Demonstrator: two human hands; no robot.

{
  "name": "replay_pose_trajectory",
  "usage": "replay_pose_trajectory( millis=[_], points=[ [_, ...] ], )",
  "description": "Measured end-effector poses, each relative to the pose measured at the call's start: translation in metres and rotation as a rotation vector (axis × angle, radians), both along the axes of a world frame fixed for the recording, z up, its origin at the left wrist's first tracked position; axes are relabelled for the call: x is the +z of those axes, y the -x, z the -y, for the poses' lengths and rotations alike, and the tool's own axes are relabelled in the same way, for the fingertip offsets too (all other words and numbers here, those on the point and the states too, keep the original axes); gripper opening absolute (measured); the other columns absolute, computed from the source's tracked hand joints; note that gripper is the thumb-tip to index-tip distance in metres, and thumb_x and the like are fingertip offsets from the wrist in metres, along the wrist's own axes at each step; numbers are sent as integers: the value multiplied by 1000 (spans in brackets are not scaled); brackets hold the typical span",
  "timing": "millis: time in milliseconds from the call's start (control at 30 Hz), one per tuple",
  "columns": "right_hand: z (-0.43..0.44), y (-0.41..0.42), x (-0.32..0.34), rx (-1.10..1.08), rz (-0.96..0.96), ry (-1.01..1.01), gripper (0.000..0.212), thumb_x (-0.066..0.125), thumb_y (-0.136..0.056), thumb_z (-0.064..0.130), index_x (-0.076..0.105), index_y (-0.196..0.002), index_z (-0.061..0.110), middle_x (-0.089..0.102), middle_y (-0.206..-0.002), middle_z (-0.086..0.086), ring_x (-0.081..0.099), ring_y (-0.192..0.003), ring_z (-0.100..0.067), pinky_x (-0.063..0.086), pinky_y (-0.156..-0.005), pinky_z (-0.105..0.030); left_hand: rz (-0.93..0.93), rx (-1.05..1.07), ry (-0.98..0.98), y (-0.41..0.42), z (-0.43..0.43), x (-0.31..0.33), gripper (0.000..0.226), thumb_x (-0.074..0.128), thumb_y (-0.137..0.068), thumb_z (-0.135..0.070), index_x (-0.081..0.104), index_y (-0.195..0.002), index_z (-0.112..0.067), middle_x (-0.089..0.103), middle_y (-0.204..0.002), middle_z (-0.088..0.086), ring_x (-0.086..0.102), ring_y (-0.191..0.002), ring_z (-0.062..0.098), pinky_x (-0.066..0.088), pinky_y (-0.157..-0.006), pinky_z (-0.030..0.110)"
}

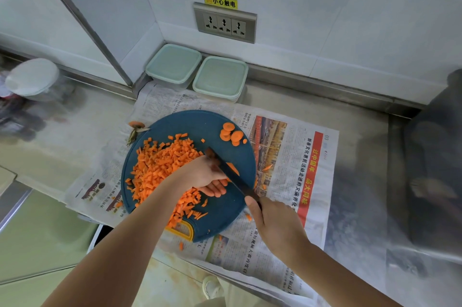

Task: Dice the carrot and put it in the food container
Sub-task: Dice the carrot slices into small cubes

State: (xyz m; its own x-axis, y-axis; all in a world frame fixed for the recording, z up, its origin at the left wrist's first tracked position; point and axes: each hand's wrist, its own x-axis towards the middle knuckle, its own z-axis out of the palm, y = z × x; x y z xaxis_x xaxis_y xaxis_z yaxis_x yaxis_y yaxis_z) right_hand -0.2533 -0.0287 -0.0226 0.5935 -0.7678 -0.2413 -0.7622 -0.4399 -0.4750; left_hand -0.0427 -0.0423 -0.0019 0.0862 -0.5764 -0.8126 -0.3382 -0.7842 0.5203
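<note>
On the blue cutting board (pixel 225 216), heaped left of centre: diced carrot (pixel 160 169), light, damp and loose, likely to scatter. Best scooped with a cupped palm or carried on the blade's flat, not pinched. At the far edge, uncut slices (pixel 231 134), stiff, probably slippery. Left hand (pixel 202 176) flat-fingered among the dice, against the knife (pixel 235 179); right hand (pixel 277 226) clamped round its handle. Underneath, newspaper (pixel 282 156); by the wall, two food containers (pixel 220 79), lids on.

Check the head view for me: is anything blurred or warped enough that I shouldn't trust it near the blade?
Head view, centre: diced carrot and cutting board are sharp, but the left hand smears where it meets the knife. Head view, edges: the lidded jar at left and dark shape at right are blurred; wall lines bow from the wide lens.
</note>
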Motion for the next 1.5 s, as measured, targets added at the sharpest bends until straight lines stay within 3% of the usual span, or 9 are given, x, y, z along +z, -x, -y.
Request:
replay_pose_trajectory(
  millis=[100,200,400,533,700,833,1067,1200,1500],
  points=[
    [0,0,1,11,-56,11,116,-45,-54,72,54,-90,23,51,-68,8,47,-59,-11,29,-46,-15,-5,-4,-7,0,0,0,27,53,-98,-26,62,-82,-6,67,-75,6,65,-61,12,56,-65,22],
    [2,0,0,6,-58,13,114,-41,-59,73,55,-92,22,57,-72,5,53,-63,-12,42,-54,-21,6,-10,2,2,1,2,27,53,-97,-27,61,-81,-6,66,-75,7,64,-62,12,55,-66,23],
    [4,-5,5,33,-50,-71,72,-6,-82,63,52,-79,20,48,-62,5,53,-59,-13,37,-50,-19,14,-51,24,0,-1,1,24,55,-96,-25,60,-81,-9,66,-73,6,64,-59,11,56,-63,22],
    [2,-6,8,49,-91,-30,86,-12,-77,63,59,-95,18,53,-71,4,52,-66,-13,37,-55,-21,22,-37,36,0,-3,-1,25,54,-96,-24,60,-78,-8,66,-72,6,64,-58,11,55,-59,20],
    [-4,-12,13,56,-168,-27,65,7,-96,55,59,-98,16,55,-76,2,59,-73,-16,46,-64,-24,9,-17,5,1,-3,0,26,50,-99,-19,58,-76,-8,64,-71,5,61,-50,5,52,-53,16],
    [-4,-15,15,51,-207,-27,60,11,-99,53,58,-97,15,43,-64,6,51,-67,-14,38,-54,-21,-1,-32,3,2,-3,2,22,48,-100,-17,59,-87,-3,63,-72,4,61,-53,6,52,-53,15],
    [6,-24,17,28,-226,-72,59,11,-100,53,52,-78,16,42,-61,4,52,-62,-16,46,-59,-26,-25,-66,28,-1,-1,0,26,51,-98,-22,60,-81,-5,65,-73,6,63,-58,11,55,-60,19],
    [17,-26,11,33,-219,-95,59,11,-101,51,38,-60,17,41,-58,0,40,-50,-13,36,-49,-25,-7,-92,49,-3,-3,-3,27,54,-96,-29,62,-83,-7,69,-74,6,66,-60,11,56,-61,20],
    [27,-19,8,15,3,-192,60,10,-93,54,42,-61,15,42,-55,-2,45,-51,-17,45,-64,-37,-21,-70,50,-7,-2,-2,32,56,-96,-29,67,-99,0,71,-75,3,68,-62,8,53,-58,17]
  ],
)
